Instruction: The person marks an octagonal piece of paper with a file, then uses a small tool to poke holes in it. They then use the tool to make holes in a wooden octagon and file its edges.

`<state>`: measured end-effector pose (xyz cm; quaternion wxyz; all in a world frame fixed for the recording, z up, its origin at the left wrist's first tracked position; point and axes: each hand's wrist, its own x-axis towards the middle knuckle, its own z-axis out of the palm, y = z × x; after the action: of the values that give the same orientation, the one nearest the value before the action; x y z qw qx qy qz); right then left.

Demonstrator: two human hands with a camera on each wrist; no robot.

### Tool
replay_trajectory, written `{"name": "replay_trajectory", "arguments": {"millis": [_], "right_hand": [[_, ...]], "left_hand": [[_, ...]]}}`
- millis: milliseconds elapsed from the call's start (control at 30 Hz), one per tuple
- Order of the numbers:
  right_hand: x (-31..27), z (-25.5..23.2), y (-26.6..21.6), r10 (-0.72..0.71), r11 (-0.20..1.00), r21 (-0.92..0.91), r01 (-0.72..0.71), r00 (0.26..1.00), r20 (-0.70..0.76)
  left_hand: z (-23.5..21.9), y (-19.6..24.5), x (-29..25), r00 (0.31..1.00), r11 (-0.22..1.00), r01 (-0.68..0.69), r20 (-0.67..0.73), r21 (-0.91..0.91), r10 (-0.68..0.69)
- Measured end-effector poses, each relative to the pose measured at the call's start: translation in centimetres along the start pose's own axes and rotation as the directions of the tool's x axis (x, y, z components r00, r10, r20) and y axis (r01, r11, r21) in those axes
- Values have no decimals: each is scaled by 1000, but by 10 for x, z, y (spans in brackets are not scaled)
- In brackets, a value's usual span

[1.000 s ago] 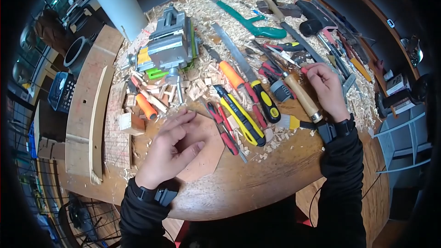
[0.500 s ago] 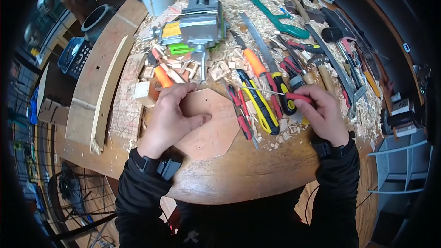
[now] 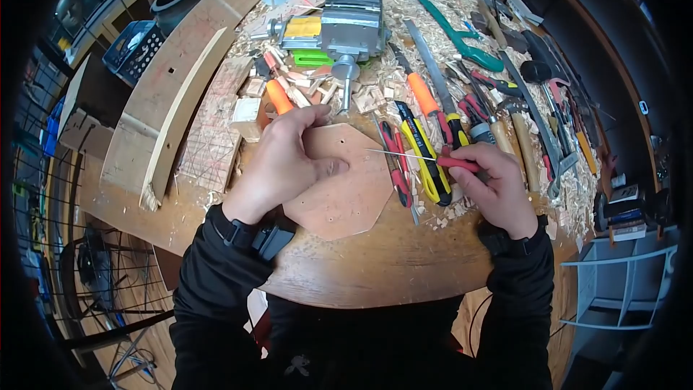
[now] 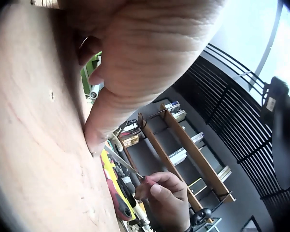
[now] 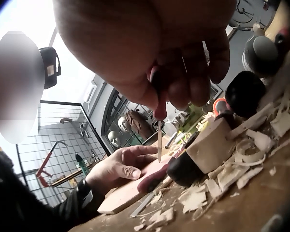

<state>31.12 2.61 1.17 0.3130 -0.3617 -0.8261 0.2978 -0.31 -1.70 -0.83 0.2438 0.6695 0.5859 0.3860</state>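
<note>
A flat wooden board (image 3: 346, 195) with cut corners and small holes lies near the table's front edge. My left hand (image 3: 278, 162) rests on its left side, thumb on the face and fingers at the upper edge. In my right hand (image 3: 494, 184) is a small red-handled tool (image 3: 457, 164), pinched between thumb and fingers. Its thin metal shaft points left, over the board's right part; whether the tip touches cannot be told. The right wrist view shows the red handle (image 5: 160, 110) and the shaft (image 5: 159, 140) below my fingers.
Right of the board lie a yellow-black cutter (image 3: 426, 155), red-handled tools and files. Behind it stands a metal vise (image 3: 351, 29) among wood chips. A wooden block (image 3: 250, 117) and long curved boards (image 3: 180, 112) are at the left.
My right hand has come left and down from among the tools, bringing the red-handled tool over the board. The left hand stays on the board. The head view has shifted.
</note>
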Motion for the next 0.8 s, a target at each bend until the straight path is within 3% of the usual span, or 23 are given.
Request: {"name": "replay_trajectory", "arguments": {"millis": [100,167,233,333,467,633,733,800], "right_hand": [[-2,-1,0,83,993,86,-84,996,22],[-3,0,2,44,997,63,-45,999,23],[-3,1,2,12,999,41,-13,1000,27],[-7,4,0,10,997,77,-11,1000,9],[-4,2,1,73,987,144,-68,997,-30],[-5,1,-1,150,953,278,-124,986,-76],[-5,4,0,136,960,257,-108,986,-96],[-5,6,4,11,991,133,4,994,-111]], "left_hand": [[-5,-1,3,993,989,112,-23,-101,-115],[-11,-2,7,971,916,237,52,-324,-232],[-12,-4,9,970,896,227,10,-381,-242],[-14,-2,9,965,784,137,-97,-606,-244],[-16,9,9,942,746,79,-195,-661,-273],[-14,12,8,936,771,-29,-288,-636,-202],[-13,13,6,928,771,-73,-326,-632,-180],[-12,13,5,932,741,-94,-319,-665,-169]]}}
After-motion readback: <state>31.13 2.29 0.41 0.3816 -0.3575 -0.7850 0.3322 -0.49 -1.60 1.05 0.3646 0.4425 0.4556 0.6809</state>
